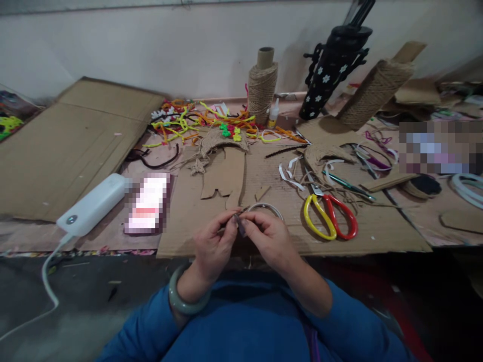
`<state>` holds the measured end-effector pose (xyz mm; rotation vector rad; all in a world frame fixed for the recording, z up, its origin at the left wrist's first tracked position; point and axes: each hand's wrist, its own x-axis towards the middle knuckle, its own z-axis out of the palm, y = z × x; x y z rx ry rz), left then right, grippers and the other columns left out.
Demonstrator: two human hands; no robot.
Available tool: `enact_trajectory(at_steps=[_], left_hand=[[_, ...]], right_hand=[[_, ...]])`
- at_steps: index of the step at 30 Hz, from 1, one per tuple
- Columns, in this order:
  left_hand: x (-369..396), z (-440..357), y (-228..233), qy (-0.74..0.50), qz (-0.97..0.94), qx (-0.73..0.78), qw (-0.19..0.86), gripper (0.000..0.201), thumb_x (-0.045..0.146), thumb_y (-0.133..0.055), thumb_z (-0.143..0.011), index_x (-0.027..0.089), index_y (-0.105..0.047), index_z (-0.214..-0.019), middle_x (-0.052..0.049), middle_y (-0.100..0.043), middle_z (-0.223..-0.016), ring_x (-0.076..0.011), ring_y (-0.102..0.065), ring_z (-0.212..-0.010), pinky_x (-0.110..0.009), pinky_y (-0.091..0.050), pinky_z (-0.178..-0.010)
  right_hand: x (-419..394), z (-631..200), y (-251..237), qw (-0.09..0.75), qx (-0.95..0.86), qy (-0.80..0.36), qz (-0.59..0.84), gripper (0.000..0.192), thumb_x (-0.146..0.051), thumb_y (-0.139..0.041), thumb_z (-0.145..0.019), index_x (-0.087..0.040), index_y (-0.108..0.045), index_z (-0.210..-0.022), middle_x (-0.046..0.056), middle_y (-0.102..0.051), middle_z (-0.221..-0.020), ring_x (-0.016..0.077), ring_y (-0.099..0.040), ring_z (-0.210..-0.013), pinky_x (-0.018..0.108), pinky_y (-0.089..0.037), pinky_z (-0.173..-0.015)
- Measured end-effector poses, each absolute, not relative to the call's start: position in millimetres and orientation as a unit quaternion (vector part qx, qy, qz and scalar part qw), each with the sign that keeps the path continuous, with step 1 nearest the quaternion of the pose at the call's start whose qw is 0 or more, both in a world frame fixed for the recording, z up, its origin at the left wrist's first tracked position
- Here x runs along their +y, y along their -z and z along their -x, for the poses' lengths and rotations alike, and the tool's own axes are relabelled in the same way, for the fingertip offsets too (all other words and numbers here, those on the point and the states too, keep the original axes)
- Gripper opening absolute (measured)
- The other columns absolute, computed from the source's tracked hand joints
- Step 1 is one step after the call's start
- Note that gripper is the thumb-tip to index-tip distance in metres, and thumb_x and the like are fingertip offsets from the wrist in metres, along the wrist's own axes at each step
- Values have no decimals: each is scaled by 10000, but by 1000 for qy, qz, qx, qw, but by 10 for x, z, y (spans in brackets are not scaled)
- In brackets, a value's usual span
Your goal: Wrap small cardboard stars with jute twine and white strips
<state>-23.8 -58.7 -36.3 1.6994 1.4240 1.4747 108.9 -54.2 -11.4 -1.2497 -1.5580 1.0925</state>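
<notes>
1. I am pinching a thin ring (pixel 268 207) between both hands, just above the near edge of the cardboard sheet (pixel 377 236); it looks light, stiff and a little slippery, so the rim is the best place to take it
2. My left hand (pixel 215 245) and right hand (pixel 268 236) are meeting fingertip to fingertip, both closed on the ring, wrists bending inward, the scissors (pixel 332 217) lying near at the right

Left hand (pixel 213 246) and right hand (pixel 269 239) together at centre, fingertips nearly touching in a pinching grip, 2 forearms angled inward, blue sleeves pushed back from wrists.
</notes>
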Motion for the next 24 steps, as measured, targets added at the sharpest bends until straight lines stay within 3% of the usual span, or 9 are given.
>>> enact_trajectory(at_steps=[5,10,13,18,24], left_hand=[[-612,224,376,-527,-639,525,198,166,222,-574,-851,195,-705,-949,-43,-761,-925,-161,-713,-848,-262,-574,-769],[-617,224,365,-537,-624,532,199,164,236,-577,-848,192,-710,-932,-40,-762,-894,-156,-712,-812,-253,-569,-743],[-583,228,332,-561,-568,547,252,169,265,-579,-849,188,-717,-909,-32,-756,-827,-131,-695,-706,-227,-562,-662],[-504,230,298,-618,-440,530,378,196,337,-614,-823,183,-723,-876,-31,-726,-796,-86,-612,-581,-173,-508,-524],[-467,213,264,-649,-353,506,445,206,372,-691,-744,177,-714,-809,-11,-709,-743,-66,-585,-538,-147,-473,-464]], right_hand=[[-542,-1076,97,420,-699,-262,517,199,-204,-498,-826,-192,-687,-762,42,-697,-682,186,-635,-701,374,-480,-809],[-551,-1075,172,429,-696,-239,524,149,-220,-529,-836,-207,-660,-764,11,-702,-677,167,-635,-670,423,-422,-951],[-580,-1093,225,417,-708,-247,514,132,-240,-550,-842,-215,-644,-753,-11,-695,-670,147,-621,-633,428,-379,-989],[-604,-1129,238,386,-742,-237,494,119,-230,-548,-856,-210,-661,-887,20,-709,-760,161,-624,-708,389,-392,-906],[-568,-1170,152,369,-745,-253,495,120,-183,-545,-822,-191,-659,-787,35,-677,-727,173,-602,-718,314,-419,-711]])
